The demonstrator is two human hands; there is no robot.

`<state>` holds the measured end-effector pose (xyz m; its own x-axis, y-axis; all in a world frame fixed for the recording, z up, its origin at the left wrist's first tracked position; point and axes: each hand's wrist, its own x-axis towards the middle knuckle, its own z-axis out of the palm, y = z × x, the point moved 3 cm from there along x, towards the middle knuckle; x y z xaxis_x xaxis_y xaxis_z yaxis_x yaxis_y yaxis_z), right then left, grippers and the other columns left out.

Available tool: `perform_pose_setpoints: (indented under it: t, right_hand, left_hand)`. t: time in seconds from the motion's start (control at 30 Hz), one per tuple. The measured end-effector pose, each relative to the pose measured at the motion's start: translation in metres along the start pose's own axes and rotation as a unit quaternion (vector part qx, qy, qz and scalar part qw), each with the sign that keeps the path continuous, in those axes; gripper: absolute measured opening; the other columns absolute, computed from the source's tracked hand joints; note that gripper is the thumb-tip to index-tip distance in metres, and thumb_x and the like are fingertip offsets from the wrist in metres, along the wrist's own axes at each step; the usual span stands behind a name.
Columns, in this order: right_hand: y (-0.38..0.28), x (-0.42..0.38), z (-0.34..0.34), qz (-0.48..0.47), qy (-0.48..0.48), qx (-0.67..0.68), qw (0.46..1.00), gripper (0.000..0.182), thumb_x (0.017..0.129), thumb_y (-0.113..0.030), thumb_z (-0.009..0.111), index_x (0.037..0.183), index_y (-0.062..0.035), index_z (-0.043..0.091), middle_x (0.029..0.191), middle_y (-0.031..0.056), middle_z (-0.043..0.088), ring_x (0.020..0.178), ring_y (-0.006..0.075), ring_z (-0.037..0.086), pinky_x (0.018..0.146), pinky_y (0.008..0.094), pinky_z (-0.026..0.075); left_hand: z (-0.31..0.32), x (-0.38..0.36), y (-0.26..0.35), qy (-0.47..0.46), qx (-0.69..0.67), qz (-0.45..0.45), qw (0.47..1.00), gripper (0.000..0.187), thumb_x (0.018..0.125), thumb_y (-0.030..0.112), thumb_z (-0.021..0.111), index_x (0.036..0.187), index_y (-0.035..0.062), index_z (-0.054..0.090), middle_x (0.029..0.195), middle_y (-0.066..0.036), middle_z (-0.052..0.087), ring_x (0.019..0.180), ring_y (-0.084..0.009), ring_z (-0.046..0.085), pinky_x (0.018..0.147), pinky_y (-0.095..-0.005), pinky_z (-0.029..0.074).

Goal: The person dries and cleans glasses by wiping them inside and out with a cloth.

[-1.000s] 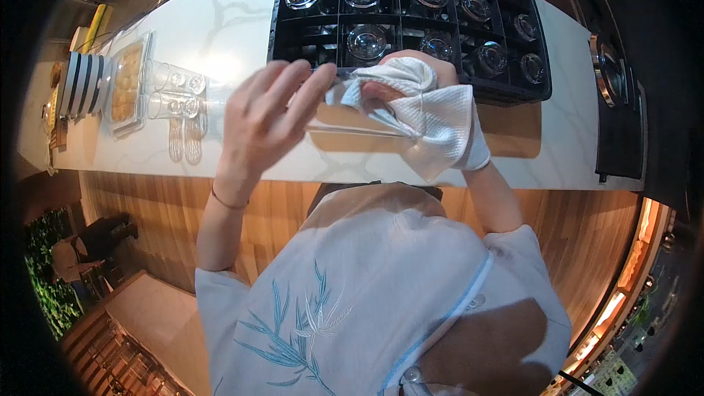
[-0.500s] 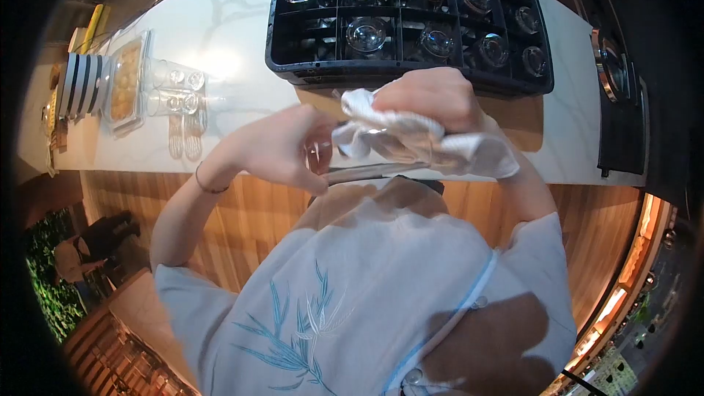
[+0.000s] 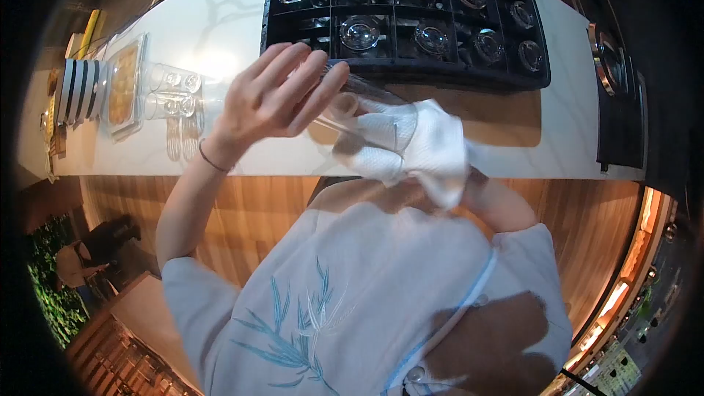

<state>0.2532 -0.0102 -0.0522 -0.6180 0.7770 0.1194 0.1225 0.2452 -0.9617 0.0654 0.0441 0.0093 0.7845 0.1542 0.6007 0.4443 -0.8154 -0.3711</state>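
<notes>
My left hand (image 3: pixel 275 95) is raised over the counter's front part, its fingers curled round one end of a clear drinking glass (image 3: pixel 367 89). Motion blurs the glass, and much of it is hidden by the hand and the cloth. A white cloth (image 3: pixel 433 143) is bunched against the glass's other end. Under that cloth is my right hand (image 3: pixel 480 185), gripping it; most of its fingers are covered. Just beyond both hands stands a black compartment rack (image 3: pixel 440 72) with upturned clear glasses (image 3: pixel 359 33) in its cells.
On the left of the white counter (image 3: pixel 227 11) several clear glasses (image 3: pixel 172 92) lie on their sides. Beside them are a clear box of round yellowish items (image 3: pixel 126 92) and a black-and-white striped stack (image 3: pixel 79 92). A dark appliance (image 3: pixel 620 103) stands at the right end.
My left hand has risen and moved left, turning so its back faces up. The cloth has swung lower and opened out, now covering more of my right hand.
</notes>
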Motion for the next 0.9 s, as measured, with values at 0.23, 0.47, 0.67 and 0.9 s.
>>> perform_pose_setpoints:
  t: [0.23,0.47,0.67,0.9]
  right_hand:
    - [0.011,-0.01,0.034,-0.086,0.173,0.003,0.981,0.034,0.077,-0.035,0.065,0.101,-0.0133,0.054,0.092,0.002,0.056,0.077,0.0153,0.054,0.07,0.0298,0.046]
    - [0.011,0.012,0.002,-0.144,-0.221,0.607,0.75,0.058,0.064,-0.042,0.075,0.099,-0.0018,0.052,0.08,0.0129,0.058,0.067,0.0204,0.059,0.057,0.0357,0.051]
    - [0.015,-0.001,-0.064,-0.201,-0.005,0.691,0.694,0.053,0.071,-0.042,0.069,0.102,-0.0076,0.044,0.085,0.0124,0.061,0.07,0.0168,0.058,0.061,0.031,0.049]
    - [0.041,-0.04,-0.072,-0.008,0.474,0.533,0.7,0.065,0.074,-0.039,0.065,0.123,-0.0053,0.038,0.119,0.0169,0.045,0.103,0.0285,0.049,0.083,0.0425,0.049]
  left_hand:
    - [-0.001,0.004,-0.023,0.072,-0.055,0.036,0.995,0.026,0.069,0.008,0.07,0.092,0.0025,0.059,0.081,-0.011,0.062,0.074,-0.0255,0.063,0.063,-0.0334,0.056]
    - [0.0,0.002,-0.012,0.043,-0.092,-0.287,0.952,0.043,0.063,0.003,0.073,0.103,0.0024,0.057,0.093,-0.01,0.061,0.078,-0.0207,0.062,0.066,-0.0267,0.051]
    - [-0.008,-0.002,-0.001,0.046,-0.06,-0.392,0.917,0.04,0.065,0.002,0.07,0.103,0.0024,0.057,0.09,-0.01,0.061,0.078,-0.0194,0.062,0.068,-0.0269,0.05]
    - [-0.017,0.009,0.003,0.038,0.01,-0.336,0.941,0.038,0.066,0.001,0.069,0.102,0.0014,0.057,0.09,-0.01,0.061,0.077,-0.0178,0.061,0.066,-0.0256,0.05]
